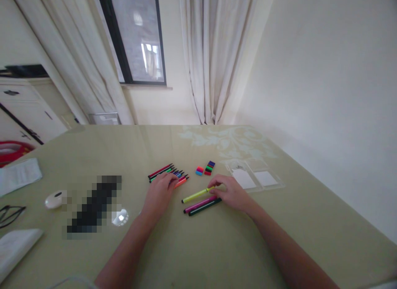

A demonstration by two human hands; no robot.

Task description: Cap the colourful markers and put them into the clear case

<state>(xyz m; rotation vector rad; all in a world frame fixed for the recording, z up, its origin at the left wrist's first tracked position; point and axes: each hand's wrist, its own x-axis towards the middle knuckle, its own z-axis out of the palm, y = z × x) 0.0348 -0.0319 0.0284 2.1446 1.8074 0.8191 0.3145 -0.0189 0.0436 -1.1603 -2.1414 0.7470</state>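
Several uncapped felt-tip pens (160,171) lie side by side, dark tips toward the upper right. My left hand (159,191) lies over this row, its fingers curled down onto the pens and covering part of them. My right hand (229,193) pinches the right end of a yellow felt-tip pen (195,196) between thumb and fingers. Just below it a magenta pen (200,205) and a dark green pen (204,207) lie on the table, their right ends at or under my right hand. Loose coloured caps (209,168) sit in two small groups beyond my hands.
To the right lies an opened clear plastic case (269,178) with white inserts. On the left are a white mouse (56,199), a blurred dark object (94,204), a shiny round object (120,217), glasses (12,214) and a folded cloth (21,176). A wall borders the table's right side.
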